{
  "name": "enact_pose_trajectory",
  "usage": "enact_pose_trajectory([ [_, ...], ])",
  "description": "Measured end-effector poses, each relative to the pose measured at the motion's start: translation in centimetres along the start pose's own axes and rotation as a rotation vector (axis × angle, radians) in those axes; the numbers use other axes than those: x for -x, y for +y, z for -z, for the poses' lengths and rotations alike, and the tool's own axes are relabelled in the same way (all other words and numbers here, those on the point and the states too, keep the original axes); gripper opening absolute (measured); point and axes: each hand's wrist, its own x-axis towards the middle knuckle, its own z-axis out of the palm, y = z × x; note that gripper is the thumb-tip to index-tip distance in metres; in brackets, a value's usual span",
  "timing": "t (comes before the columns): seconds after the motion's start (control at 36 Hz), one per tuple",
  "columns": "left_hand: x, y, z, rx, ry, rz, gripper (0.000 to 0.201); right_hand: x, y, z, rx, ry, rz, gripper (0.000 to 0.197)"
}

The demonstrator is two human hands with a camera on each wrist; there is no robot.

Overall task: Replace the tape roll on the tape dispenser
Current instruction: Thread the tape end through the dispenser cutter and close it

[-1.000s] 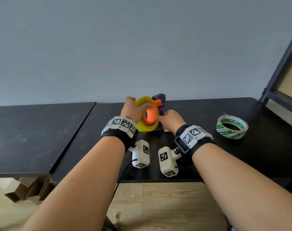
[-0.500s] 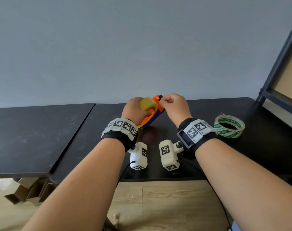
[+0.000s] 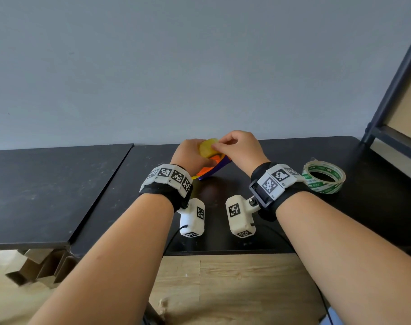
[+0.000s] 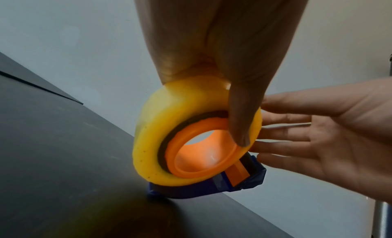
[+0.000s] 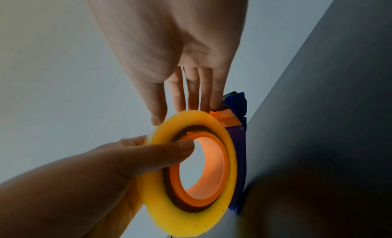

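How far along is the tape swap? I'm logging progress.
Looks done: the yellow roll sits around the dispenser's orange hub. In hand: left hand grips the roll; right hand's fingers touch the rim. Left, probably: threading the tape. The green-printed roll lies aside.

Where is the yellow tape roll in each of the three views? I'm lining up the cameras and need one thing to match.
Head view: the yellow tape roll sits upper centre, mostly hidden between the left hand and right hand.
Left wrist view: centre of frame, thumb across its rim.
Right wrist view: lower centre, seen nearly edge-on.
Shared landmark: the orange hub of the blue dispenser inside the roll.
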Motion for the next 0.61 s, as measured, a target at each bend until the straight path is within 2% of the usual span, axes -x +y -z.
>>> enact_pose_trajectory([
  [0.22,-0.02,-0.29,0.22,0.007,0.000,-0.008,0.034,0.01,-0.33,-0.04,0.040,0.025,0.047,0.018],
  [0.42,-0.12,-0.20,0.09,-0.004,-0.011,-0.023,0.031,0.01,-0.19,0.07,0.097,0.064,0.056,0.017],
  [0.61,-0.20,-0.17,-0.06,-0.010,-0.008,-0.033,0.032,0.47,-0.66,-0.34,0.267,0.111,0.124,0.021],
])
